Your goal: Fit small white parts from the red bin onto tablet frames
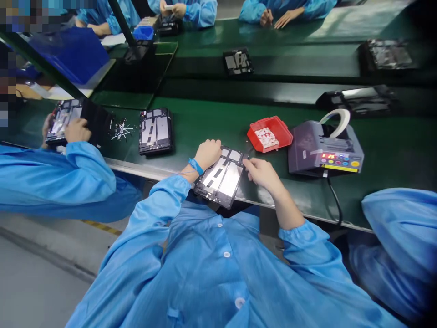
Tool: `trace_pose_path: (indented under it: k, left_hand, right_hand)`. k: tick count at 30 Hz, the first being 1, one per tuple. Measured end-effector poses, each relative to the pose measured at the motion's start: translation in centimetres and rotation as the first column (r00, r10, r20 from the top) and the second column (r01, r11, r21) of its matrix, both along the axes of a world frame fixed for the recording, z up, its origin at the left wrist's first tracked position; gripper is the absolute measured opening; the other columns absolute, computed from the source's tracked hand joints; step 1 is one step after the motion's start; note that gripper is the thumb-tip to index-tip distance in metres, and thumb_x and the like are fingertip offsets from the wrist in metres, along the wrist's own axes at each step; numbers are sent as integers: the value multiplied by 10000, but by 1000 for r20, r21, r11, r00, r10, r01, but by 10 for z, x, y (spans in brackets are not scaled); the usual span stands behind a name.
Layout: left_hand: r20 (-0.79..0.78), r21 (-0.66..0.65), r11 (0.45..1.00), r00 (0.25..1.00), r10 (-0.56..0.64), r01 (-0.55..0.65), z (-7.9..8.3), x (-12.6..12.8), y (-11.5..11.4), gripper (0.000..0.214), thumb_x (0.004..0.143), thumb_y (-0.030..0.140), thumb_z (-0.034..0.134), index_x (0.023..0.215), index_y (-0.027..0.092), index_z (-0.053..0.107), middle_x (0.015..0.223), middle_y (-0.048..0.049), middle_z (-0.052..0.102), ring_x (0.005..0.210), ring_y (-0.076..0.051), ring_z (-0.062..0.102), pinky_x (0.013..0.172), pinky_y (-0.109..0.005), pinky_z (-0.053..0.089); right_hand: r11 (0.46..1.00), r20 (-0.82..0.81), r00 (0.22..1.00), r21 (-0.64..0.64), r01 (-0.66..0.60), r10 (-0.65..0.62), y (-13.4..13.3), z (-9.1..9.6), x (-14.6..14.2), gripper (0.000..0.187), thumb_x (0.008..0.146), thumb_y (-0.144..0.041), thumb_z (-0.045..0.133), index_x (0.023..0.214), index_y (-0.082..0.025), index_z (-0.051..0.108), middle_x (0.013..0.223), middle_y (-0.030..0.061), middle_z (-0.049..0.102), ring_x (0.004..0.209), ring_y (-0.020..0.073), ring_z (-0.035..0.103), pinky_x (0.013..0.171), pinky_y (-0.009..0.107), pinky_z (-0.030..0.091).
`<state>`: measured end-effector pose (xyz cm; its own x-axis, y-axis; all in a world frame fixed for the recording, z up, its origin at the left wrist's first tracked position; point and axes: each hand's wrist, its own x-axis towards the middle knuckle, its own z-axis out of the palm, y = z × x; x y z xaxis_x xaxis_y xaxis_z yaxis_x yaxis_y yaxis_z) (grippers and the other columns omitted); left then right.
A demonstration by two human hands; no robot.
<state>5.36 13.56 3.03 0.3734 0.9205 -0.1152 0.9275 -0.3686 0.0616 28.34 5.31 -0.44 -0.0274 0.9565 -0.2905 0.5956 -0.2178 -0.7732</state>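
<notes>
An opened tablet [223,175] with exposed silvery battery cells and a black frame lies in front of my body, its near end reaching over the table's front edge. Across its upper left corner lies my left hand [207,156], fingers curled and closed on the tablet; a blue band circles that wrist. By the upper right corner is my right hand [262,174], thumb and forefinger pinched together at the tablet's edge. Anything between those fingertips is too small to make out. Beyond the right hand stands a red tray [283,132] with small white pieces in it.
A grey tape dispenser [307,155] with a lit display stands right, its cable [336,200] hanging over the edge. Left are another stack of opened tablets [155,132], scattered white sticks [122,130] and a co-worker's hand [78,130]. More devices lie on the green line behind.
</notes>
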Motion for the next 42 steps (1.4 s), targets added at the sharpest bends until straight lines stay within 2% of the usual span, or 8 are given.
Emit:
trace_pose_path:
  k: [2,4,9,13,18,28,34,42]
  left_hand:
    - [45,71,997,999,10,-13,-4,-3,-5,256,1138,158,543,1231,143,781,1305,-196,809,1331,-346,706,1034,-415,536]
    - [122,129,989,991,58,-74,-9,-6,-12,238,1156,200,553,1129,194,790,1259,-157,821,1310,-344,689,1040,-437,518]
    - [404,97,938,874,269,-333,-23,-9,-23,200,1153,276,649,992,282,769,1159,-46,855,1190,-301,716,1014,-445,494]
    - [525,47,922,795,305,-385,-33,-8,-25,200,1144,250,672,966,276,758,1122,-20,858,1166,-264,739,1053,-424,477]
    - [505,73,933,819,271,-353,-38,-11,-23,172,1135,250,680,980,282,749,1116,-15,857,1170,-268,728,1092,-438,433]
    - [534,35,952,810,240,-305,-39,-13,-23,187,1168,262,615,1041,285,750,1173,-3,869,1192,-251,735,1133,-446,349]
    - [554,-21,928,768,321,-372,-37,-12,-22,171,1153,266,646,1018,284,749,1126,2,875,1181,-250,748,1126,-452,349]
    - [527,-11,936,793,305,-352,-37,-11,-23,178,1166,286,616,1043,297,744,1163,4,881,1191,-249,736,1159,-464,346]
  right_hand:
    - [979,-23,998,197,60,-56,13,-3,-11,354,1076,-536,580,872,-253,640,776,82,794,744,253,741,741,362,548]
    - [949,-87,994,302,91,-68,28,-8,-30,207,1052,-407,594,967,-244,689,958,101,844,886,270,770,844,383,570]
    - [897,-46,999,442,17,4,56,-24,-79,212,1046,-261,593,1070,-214,798,1166,147,836,1106,332,736,1057,488,549]
    - [898,2,1000,439,-16,17,60,-29,-94,263,1106,-263,580,1163,-208,831,1199,150,828,1117,348,704,1061,507,519]
    - [886,89,992,450,-117,86,64,-26,-88,258,1155,-290,545,1128,-218,791,1204,151,808,1169,360,667,1053,495,470]
    - [831,136,950,460,-313,282,91,-28,-65,232,1156,-333,532,1007,-234,680,1073,113,785,1076,322,633,1024,465,423]
    - [830,167,966,497,-254,196,84,-26,-65,222,1148,-313,505,992,-239,645,1054,127,768,1055,337,630,1011,487,424]
    - [826,129,969,507,-246,209,78,-25,-76,156,1119,-300,540,1050,-236,664,1053,128,771,1047,335,639,1028,487,450]
